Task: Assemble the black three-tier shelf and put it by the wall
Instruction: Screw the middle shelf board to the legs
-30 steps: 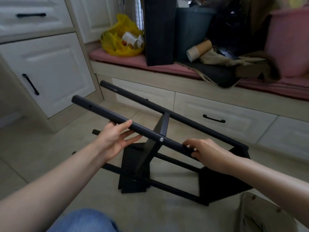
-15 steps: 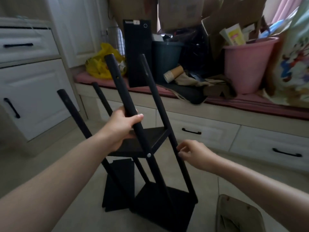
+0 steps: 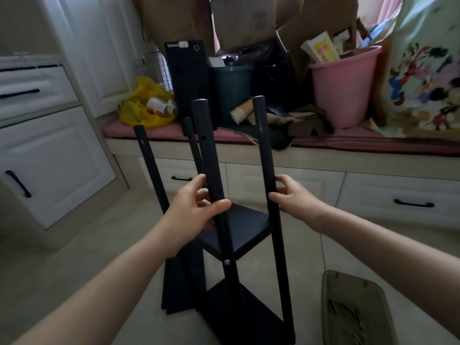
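My left hand (image 3: 196, 207) curls round the near post, and my right hand (image 3: 292, 199) grips the right post of the black shelf (image 3: 239, 232), which stands upright on the floor tiles (image 3: 87, 245). A loose black panel (image 3: 179, 287) stands just left of it. The window bench (image 3: 323, 155) is close behind, the white cabinet (image 3: 49, 165) is to the left, and a tan tray (image 3: 353, 307) lies near its right foot.

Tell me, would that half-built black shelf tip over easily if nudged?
Probably: the shelf stands tall and narrow, its top tier missing. It looks fairly light, since the left hand and right hand each steady it by one post. The smooth round posts might slip.
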### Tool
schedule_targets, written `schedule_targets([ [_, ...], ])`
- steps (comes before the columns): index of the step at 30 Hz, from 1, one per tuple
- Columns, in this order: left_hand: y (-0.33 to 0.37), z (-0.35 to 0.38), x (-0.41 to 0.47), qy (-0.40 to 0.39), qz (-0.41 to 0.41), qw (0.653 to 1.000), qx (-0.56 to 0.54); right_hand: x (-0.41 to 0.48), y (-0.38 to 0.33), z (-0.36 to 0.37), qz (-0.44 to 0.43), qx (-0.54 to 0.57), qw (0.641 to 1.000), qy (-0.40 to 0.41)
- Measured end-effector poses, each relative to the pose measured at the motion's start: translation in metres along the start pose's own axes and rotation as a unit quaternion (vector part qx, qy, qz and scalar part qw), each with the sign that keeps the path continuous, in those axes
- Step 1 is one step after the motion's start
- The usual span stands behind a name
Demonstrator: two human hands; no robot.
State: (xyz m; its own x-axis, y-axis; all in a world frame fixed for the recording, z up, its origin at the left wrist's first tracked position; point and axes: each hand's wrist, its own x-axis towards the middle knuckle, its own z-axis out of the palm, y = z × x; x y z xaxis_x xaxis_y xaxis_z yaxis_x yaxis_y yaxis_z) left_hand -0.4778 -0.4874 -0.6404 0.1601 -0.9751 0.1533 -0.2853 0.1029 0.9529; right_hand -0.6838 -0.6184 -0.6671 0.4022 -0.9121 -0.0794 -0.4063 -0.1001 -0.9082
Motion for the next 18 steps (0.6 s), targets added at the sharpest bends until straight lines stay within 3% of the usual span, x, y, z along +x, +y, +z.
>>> schedule_targets([
  [7, 0.002, 0.012, 0.004, -0.025, 0.019, 0.999, -0.002, -0.008, 0.002, -0.016, -0.010, 0.037, 0.999, 0.018],
  [18, -0.003, 0.023, 0.031, 0.020, 0.005, 1.000, -0.005, -0.035, 0.014, -0.044, -0.044, 0.086, 0.993, 0.064],
])
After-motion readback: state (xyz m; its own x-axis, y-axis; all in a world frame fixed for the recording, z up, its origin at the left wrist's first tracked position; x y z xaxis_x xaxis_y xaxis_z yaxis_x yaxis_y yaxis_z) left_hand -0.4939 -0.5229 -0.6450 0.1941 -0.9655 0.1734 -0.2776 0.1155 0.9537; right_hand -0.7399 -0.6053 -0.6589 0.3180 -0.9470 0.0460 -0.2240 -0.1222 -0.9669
